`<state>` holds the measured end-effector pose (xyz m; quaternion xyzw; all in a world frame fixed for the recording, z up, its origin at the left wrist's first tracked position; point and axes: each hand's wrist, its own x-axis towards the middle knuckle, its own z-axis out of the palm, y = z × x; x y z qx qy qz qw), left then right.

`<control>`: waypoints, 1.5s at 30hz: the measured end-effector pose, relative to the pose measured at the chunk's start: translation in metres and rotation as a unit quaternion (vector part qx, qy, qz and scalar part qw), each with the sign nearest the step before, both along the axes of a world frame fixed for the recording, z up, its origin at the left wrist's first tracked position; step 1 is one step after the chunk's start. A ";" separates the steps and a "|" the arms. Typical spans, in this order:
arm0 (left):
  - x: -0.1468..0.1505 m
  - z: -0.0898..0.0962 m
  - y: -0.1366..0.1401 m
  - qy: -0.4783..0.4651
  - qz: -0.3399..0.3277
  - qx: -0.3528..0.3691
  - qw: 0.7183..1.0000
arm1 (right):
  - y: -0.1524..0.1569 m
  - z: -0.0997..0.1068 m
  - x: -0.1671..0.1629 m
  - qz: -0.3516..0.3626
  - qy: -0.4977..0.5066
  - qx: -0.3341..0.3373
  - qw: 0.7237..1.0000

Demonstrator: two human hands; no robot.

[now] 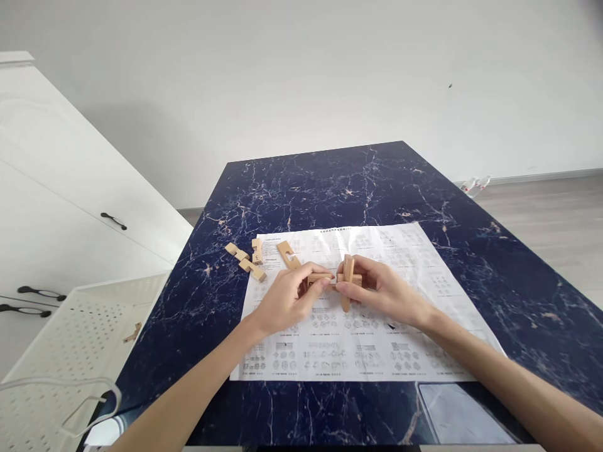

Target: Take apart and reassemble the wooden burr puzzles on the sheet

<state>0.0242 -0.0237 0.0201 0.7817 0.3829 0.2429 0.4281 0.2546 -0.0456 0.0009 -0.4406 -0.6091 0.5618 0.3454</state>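
Note:
My left hand (pixel 293 298) pinches a notched wooden puzzle piece (pixel 319 277) between thumb and fingers. Close beside it, my right hand (pixel 384 290) grips a wooden puzzle assembly (pixel 348 269) of crossed bars, one of them pointing toward me. The left piece reaches the assembly's side; whether it is seated there I cannot tell. Both hands are over a printed instruction sheet (pixel 325 358). A flat wooden piece with a cutout (pixel 287 254) lies just beyond my left hand. Further left are several loose notched wooden pieces (pixel 253 270), some on the sheet's edge.
The sheet rests on a dark blue marble-patterned table (pixel 301 194). A clear flat case (pixel 459 411) lies at the near edge. Left of the table stand a white perforated basket (pixel 89 333) and a white cabinet (pixel 70 188). A lamp-like white object (pixel 103 432) is at the lower left.

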 end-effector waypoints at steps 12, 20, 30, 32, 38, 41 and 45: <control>-0.005 0.005 0.009 -0.001 0.014 -0.002 1.000 | 0.002 0.003 0.002 -0.027 -0.014 0.050 0.998; 0.001 0.007 0.008 -0.020 0.000 -0.013 1.000 | -0.004 0.000 -0.005 -0.038 -0.035 0.077 0.996; -0.012 -0.003 0.016 -0.066 0.159 0.038 0.984 | 0.011 -0.001 0.023 -0.248 0.035 0.070 0.966; -0.014 -0.006 0.020 -0.038 0.195 0.083 0.976 | 0.012 0.000 0.021 -0.185 0.019 0.029 0.982; -0.017 -0.005 0.029 0.056 0.206 0.200 0.956 | 0.006 -0.003 0.004 -0.093 -0.108 0.043 0.989; -0.018 -0.006 0.033 0.088 0.172 0.241 0.951 | 0.004 -0.004 0.001 -0.084 -0.141 0.069 0.984; -0.019 -0.016 0.037 0.140 0.179 0.298 0.927 | 0.002 -0.007 0.000 -0.049 -0.169 0.060 0.983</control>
